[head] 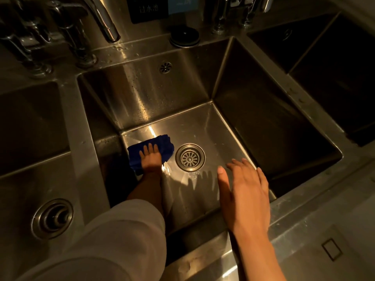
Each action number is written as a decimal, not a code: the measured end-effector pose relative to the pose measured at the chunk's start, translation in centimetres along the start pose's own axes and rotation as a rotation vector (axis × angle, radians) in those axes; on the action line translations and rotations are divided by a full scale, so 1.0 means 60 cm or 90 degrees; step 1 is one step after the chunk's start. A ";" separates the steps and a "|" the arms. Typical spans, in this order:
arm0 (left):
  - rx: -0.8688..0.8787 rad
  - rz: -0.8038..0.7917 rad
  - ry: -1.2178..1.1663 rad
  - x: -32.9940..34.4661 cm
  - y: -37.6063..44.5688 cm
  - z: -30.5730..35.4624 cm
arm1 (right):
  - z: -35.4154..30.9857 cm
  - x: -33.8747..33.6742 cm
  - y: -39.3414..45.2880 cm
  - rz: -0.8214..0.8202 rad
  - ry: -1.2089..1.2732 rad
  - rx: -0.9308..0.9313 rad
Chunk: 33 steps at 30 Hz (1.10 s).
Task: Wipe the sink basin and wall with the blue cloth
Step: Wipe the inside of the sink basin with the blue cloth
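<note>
Blue cloth [164, 146] under flat left hand [151, 158] (right hand [244, 196] spread, empty).

Commercial kitchen wash-up area, 3 stainless steel basins [142, 94], chrome taps [105, 21], wall sign [149, 9]

There is only 1 view, a wide-angle head camera that looks steeply down and forward into the middle sink basin [203, 128] from the front rim [304, 220]. It sits close, so the left hand [151, 157] and right hand [243, 191] enter from the bottom edge. The faucet [101, 19] meets the top edge, and the left basin [30, 122] and right basin [334, 78] are cropped.
</note>
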<state>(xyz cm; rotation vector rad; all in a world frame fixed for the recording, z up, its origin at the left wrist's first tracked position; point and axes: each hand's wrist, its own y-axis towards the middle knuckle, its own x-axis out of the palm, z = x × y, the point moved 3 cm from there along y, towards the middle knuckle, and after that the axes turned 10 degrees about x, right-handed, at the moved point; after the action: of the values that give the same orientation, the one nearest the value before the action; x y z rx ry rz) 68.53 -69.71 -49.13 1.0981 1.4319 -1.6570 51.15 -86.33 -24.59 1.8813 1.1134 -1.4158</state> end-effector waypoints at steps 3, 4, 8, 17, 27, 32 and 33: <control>0.020 0.002 0.023 -0.003 -0.020 0.014 | -0.001 -0.002 -0.001 -0.009 -0.003 0.000; 0.036 0.059 0.033 -0.004 -0.028 0.018 | -0.001 -0.002 -0.001 -0.014 -0.006 0.001; 0.118 0.078 0.034 -0.006 -0.065 0.036 | -0.001 -0.004 -0.001 -0.018 0.007 -0.006; 0.132 -0.043 0.057 0.038 -0.057 0.040 | 0.002 0.000 -0.002 -0.001 0.032 0.006; 0.159 -0.094 0.112 0.045 -0.087 0.059 | 0.003 0.001 -0.002 0.000 0.027 0.019; 0.193 -0.127 0.134 0.048 -0.105 0.070 | 0.003 0.000 -0.003 -0.011 0.015 0.020; 0.196 -0.128 0.132 0.048 -0.109 0.072 | 0.004 0.001 -0.004 -0.013 0.014 0.019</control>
<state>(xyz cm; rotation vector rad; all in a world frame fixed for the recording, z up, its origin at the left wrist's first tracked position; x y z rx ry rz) 60.80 -72.81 -48.88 1.3672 1.4891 -2.0045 50.86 -86.37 -24.68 1.9158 1.1297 -1.4346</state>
